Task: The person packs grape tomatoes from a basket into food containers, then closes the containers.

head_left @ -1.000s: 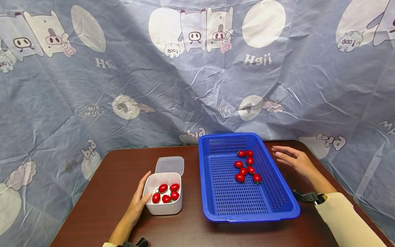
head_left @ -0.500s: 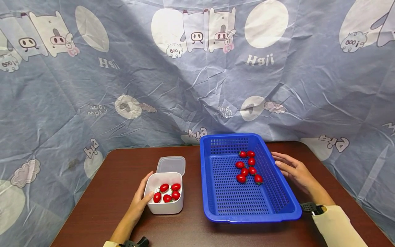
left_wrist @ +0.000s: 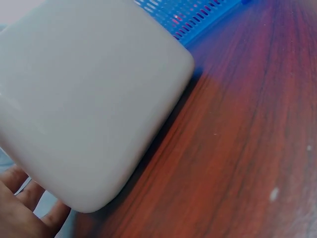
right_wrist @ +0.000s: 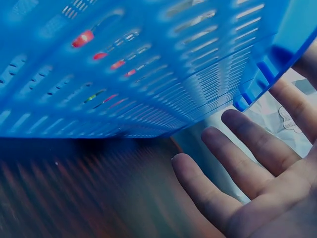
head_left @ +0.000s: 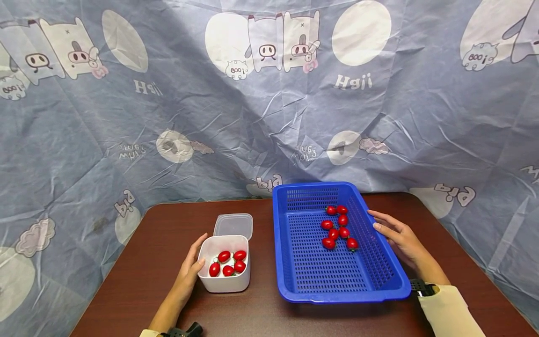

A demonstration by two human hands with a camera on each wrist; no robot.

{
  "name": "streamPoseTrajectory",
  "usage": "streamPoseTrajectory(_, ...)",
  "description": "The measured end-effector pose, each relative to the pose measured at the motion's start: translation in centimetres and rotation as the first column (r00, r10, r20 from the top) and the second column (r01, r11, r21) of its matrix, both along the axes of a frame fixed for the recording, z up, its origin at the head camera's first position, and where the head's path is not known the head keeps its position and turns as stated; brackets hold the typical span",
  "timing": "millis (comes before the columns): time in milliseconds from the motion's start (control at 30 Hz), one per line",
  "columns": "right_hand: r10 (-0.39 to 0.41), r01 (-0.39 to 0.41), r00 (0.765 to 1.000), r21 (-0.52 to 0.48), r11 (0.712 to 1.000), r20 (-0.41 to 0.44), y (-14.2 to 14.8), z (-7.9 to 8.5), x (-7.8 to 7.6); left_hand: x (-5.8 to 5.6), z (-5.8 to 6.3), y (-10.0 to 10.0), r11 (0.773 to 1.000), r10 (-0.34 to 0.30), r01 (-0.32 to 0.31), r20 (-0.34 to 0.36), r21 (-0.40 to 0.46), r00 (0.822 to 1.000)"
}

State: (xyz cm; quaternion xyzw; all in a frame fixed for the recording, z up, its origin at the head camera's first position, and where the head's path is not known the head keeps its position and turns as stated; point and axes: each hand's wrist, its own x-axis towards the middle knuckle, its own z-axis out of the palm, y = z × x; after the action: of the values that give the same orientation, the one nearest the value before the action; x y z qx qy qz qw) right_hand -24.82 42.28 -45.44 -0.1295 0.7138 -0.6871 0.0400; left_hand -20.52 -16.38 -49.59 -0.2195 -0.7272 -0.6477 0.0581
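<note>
Inside blue basket (head_left: 343, 298), eight tomatoes (head_left: 329, 243); inside white box (head_left: 227, 285), five.

The head view is evenly lit and clear, soft shadow crossing the cloth (head_left: 240, 100) at upper middle. In the left wrist view the container (left_wrist: 89, 104) looks hazy; the right wrist view is bluish, the bench (right_wrist: 89, 193) dark and smeared at lower left.

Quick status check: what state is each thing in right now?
White container: upright, open, five cherry tomatoes inside
Clear lid: off, lying behind the white container
Blue basket: partly filled with eight cherry tomatoes
Left hand: holds the white container's side
Right hand: at the blue basket's rim, fingers extended
</note>
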Motion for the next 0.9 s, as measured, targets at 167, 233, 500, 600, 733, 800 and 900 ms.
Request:
streamPoseTrajectory(167,0.017,-0.017,1.0,-0.051,0.999,-0.004,0.0,-0.4,0.0,0.2,0.6,0.1,1.0,0.025,-0.025,-0.008,0.003,1.0)
streamPoseTrajectory(233,0.023,-0.024,1.0,-0.078,0.997,-0.012,0.0,-0.5,0.1,0.2,0.9,0.1,1.0,0.027,-0.026,-0.023,0.006,0.999)
streamPoseTrajectory(500,0.037,-0.04,0.999,-0.181,0.983,-0.018,-0.2,-0.6,0.3,-0.5,2.6,-0.1,1.0,-0.004,0.005,-0.117,0.011,0.993)
streamPoseTrajectory(600,0.038,-0.04,0.999,-0.196,0.98,-0.017,-0.2,-0.7,0.3,-1.0,3.6,-0.1,1.0,-0.015,0.016,-0.153,0.005,0.988)
streamPoseTrajectory(733,0.041,-0.044,0.999,-0.201,0.979,-0.019,-0.3,-0.9,0.2,-1.5,5.2,0.0,0.999,-0.035,0.034,-0.191,-0.012,0.981)
streamPoseTrajectory(800,0.051,-0.053,0.999,-0.212,0.976,-0.015,-0.3,-1.0,0.1,-1.8,6.0,0.2,0.999,-0.043,0.039,-0.2,-0.024,0.979)
streamPoseTrajectory(900,0.062,-0.062,0.998,-0.224,0.973,-0.011,-0.5,-1.2,0.1,-2.3,7.2,0.6,0.998,-0.056,0.048,-0.212,-0.044,0.976)
